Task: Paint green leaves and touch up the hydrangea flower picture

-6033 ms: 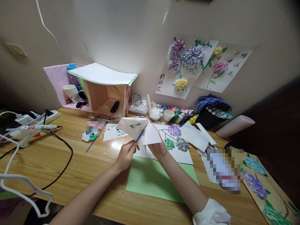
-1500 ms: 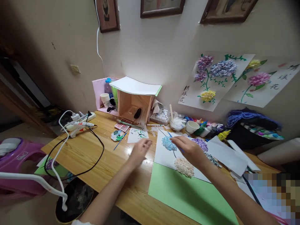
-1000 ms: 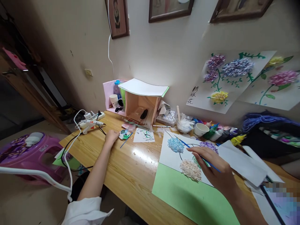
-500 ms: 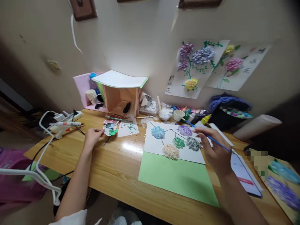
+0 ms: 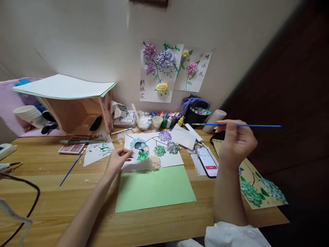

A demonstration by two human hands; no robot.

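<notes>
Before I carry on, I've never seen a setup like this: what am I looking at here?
There is no machine here, only a person working bare-handed. The one view comes from a camera worn on the head, looking forward and down. The left hand holds a paint palette; the right hand holds a blue brush, raised and nearly level. On the table are a white sheet with flowers, a green sheet, a phone and a second blue brush. A cup stands farther back.

Around the green sheet (image 5: pixel 156 188): one phone (image 5: pixel 207 161), right; one paint palette (image 5: pixel 142 156), just beyond; two blue brushes (image 5: pixel 72 167) (image 5: pixel 259 126), one either side; two flower pictures (image 5: pixel 163 77) (image 5: pixel 192 69), farther beyond.
</notes>
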